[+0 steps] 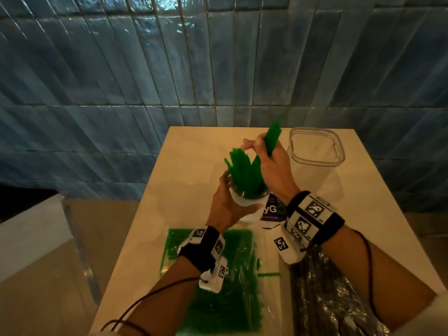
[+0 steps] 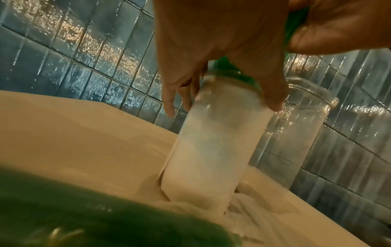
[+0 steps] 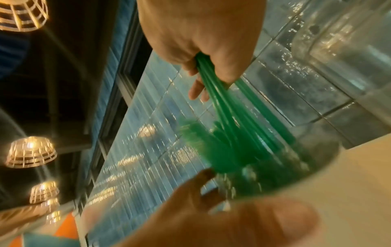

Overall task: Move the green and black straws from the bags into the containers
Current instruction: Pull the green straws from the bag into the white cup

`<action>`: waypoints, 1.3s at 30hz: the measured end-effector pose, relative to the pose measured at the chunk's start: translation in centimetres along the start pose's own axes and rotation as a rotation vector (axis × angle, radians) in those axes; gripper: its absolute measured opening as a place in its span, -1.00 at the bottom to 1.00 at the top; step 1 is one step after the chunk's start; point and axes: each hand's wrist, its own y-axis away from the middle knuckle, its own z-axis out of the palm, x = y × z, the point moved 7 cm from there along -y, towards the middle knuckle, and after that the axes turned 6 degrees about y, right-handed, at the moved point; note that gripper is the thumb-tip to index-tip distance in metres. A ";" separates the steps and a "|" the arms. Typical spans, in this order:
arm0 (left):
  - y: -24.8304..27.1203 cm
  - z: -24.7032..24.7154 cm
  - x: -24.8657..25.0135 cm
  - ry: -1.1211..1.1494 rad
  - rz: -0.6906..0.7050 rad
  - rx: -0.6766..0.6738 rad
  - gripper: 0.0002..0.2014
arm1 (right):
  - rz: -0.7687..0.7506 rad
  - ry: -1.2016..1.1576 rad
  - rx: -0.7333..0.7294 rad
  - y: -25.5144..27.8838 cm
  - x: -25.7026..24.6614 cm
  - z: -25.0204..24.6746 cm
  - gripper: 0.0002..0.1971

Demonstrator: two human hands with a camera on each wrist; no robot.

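Observation:
A tall clear jar with a white label stands mid-table, and my left hand grips its side. Several green straws stand in it. My right hand holds a bundle of green straws above the jar, their lower ends inside the mouth. In the left wrist view my left hand's fingers wrap round the jar. The right wrist view shows the right hand pinching the straws over the jar rim. The green straw bag lies under my left forearm. The black straw bag lies under my right.
An empty clear container stands at the back right of the pale table, close behind my right hand. A purple-printed label lies beside the jar. A blue tiled wall rises behind the table. The table's left edge drops to the floor.

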 end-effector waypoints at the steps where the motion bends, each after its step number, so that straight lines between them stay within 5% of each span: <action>1: -0.2 0.0 0.3 0.017 -0.009 -0.013 0.07 | -0.010 0.045 -0.017 0.1 0.3 0.4 -0.80; 11: -4.2 1.2 2.2 -0.035 -0.085 0.067 0.13 | -0.073 0.283 -0.055 -0.9 -0.5 0.7 -0.71; 16: -4.5 2.0 2.0 -0.191 -0.066 -0.064 0.25 | -0.155 0.536 0.056 -2.0 -0.7 -0.7 -0.67; 22: -3.9 0.5 3.3 -0.266 0.026 -0.067 0.17 | -0.156 0.452 0.103 -1.4 -0.3 -0.7 -0.71; 28: -1.5 -0.5 2.3 -0.145 -0.021 -0.024 0.08 | -0.165 0.632 0.024 -1.1 1.0 0.5 -0.73; 32: -1.0 0.1 1.8 -0.177 -0.032 -0.052 0.15 | -0.138 0.331 0.094 -0.2 1.9 0.0 -0.86; 35: -1.4 -0.1 1.9 -0.123 -0.054 0.003 0.13 | -0.121 0.138 0.098 0.4 1.8 0.1 -0.66; 39: -2.2 0.1 2.9 -0.124 -0.042 0.070 -0.16 | -0.105 0.168 -0.088 0.5 1.7 1.8 -0.32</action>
